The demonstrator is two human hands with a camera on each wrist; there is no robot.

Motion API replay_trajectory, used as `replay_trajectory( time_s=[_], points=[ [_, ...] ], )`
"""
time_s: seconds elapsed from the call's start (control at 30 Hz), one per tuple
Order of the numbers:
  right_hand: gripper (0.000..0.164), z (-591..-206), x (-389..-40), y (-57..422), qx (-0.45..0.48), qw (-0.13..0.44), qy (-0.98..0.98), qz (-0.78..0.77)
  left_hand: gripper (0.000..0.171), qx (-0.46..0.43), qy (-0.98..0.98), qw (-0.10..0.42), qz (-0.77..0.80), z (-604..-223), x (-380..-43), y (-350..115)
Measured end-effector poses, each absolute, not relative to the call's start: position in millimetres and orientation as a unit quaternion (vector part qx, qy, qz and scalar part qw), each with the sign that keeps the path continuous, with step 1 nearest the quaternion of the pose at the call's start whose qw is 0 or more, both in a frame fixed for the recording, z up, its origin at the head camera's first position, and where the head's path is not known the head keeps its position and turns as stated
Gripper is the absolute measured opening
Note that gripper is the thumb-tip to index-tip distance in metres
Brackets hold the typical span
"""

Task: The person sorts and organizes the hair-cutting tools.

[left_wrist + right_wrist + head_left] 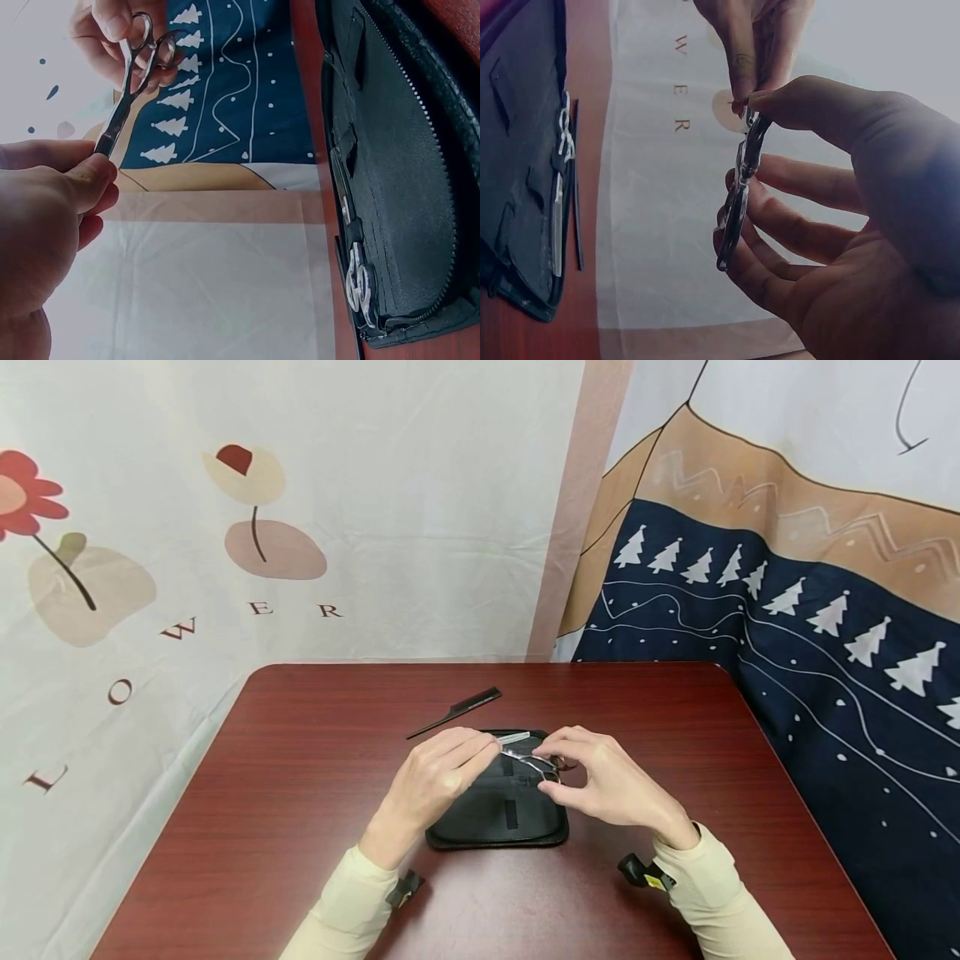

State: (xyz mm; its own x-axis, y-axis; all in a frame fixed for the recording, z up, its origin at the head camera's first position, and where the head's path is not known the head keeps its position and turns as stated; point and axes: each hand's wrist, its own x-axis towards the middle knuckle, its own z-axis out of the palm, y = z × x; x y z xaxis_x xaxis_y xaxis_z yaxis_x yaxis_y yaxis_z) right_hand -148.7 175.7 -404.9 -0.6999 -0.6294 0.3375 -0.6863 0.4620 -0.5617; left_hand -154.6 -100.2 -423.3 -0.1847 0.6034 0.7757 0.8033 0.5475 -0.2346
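A pair of silver scissors (118, 120) is held raised over the middle of a black zip-edged case (472, 818), stretched between both hands. The left hand (438, 768) pinches the blade end between thumb and fingers — the tips of the blades are hidden in that grip. The right hand (611, 781) holds the finger rings at the right end, its thumb on the near side and its fingers spread along the far side. The case lies open on a dark red wood-grain table (262, 793), with short black straps on its inner face. A second pair of scissors (557, 225) is tucked along the case's far edge. Just beyond, on the far left, a black comb (475, 701) lies slantwise on the table, its thin tail pointing left and near. Both forearms wear pale yellow sleeves (337, 893), and a small dark device (633, 870) is strapped at each wrist. Behind the table hangs a printed cloth (435, 510) — pale with flowers and letters on the left, brown mountains and white trees on navy on the right.
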Motion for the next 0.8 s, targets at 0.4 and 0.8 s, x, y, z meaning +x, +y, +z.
replay_trajectory(
  time_s=[0.4, 0.8],
  points=[
    [0.029, -407.3, -150.3, 175.7, 0.363, -0.033, -0.847, 0.387, 0.019, -0.462, -0.772, 0.420, -0.120, -425.3, -153.1, -100.7],
    [0.028, -412.3, -153.5, 173.2, 0.391, -0.021, -0.833, 0.390, 0.022, -0.456, -0.780, 0.402, -0.146, -426.0, -152.9, -101.7]
  ],
)
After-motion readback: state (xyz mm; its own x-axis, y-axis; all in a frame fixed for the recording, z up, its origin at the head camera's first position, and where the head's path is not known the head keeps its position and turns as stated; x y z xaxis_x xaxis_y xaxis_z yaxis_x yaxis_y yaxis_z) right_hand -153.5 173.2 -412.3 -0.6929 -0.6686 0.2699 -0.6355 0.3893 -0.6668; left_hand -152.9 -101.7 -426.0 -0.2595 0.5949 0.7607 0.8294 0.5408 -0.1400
